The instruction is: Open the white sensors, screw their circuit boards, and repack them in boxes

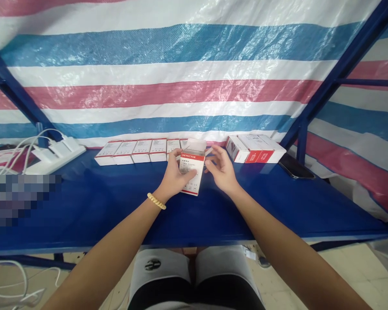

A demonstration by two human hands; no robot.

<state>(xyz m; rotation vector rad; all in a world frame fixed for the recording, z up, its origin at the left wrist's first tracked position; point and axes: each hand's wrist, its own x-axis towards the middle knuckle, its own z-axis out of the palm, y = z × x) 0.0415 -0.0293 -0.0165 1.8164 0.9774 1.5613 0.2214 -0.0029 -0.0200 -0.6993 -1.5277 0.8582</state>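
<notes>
A white and red cardboard box [192, 172] marked "DETECTOR" is held upright and slightly tilted above the blue table. My left hand [174, 177] is closed around its left side, with the thumb across the printed front. The top lid flap [195, 144] stands raised, so the box is open at the top. At the upper right edge, the curled fingers of my right hand [223, 168] are on a small side flap [208, 151]. What lies inside the box cannot be made out.
Several similar white boxes [126, 151] stand in a row behind my left hand. More red and white boxes [257, 150] sit at the right rear, beside a dark phone [296, 167]. A power strip [56, 156] with plugged-in chargers and white cables lies left. Blue metal posts and striped sheeting bound the back.
</notes>
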